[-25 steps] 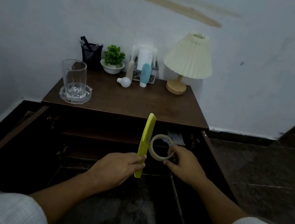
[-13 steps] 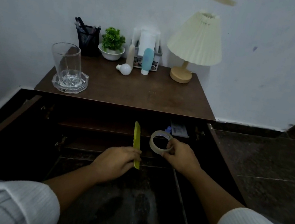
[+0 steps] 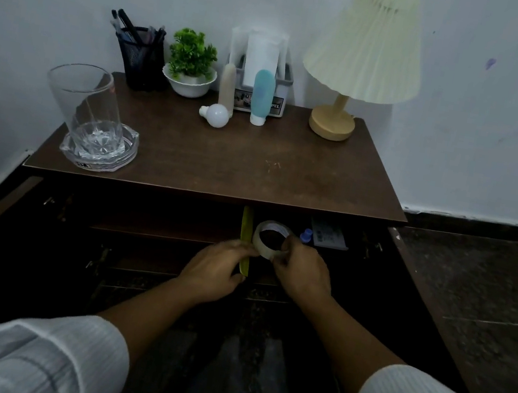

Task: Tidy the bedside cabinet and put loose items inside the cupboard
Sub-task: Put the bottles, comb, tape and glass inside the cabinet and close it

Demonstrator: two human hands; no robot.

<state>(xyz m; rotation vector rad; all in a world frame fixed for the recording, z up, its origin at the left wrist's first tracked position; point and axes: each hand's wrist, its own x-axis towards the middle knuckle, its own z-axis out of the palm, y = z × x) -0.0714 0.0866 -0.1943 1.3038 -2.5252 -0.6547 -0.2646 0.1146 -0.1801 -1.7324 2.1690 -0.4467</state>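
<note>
Dim cupboard shelves [image 3: 156, 230] gape at frame centre below the tabletop [image 3: 256, 161]. Left hand [image 3: 214, 271] pinches a yellow comb [image 3: 246, 239], right hand [image 3: 303, 272] grips a tape roll [image 3: 269, 237] — both extended, seemingly for shelving.

bench [image 3: 256, 165] middle and front edge lie bare; glass [image 3: 86, 105] blocks the front-left corner, lamp [image 3: 364, 59] the back-right.

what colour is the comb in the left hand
Yellow-green; the comb shows best in the head view.
</note>
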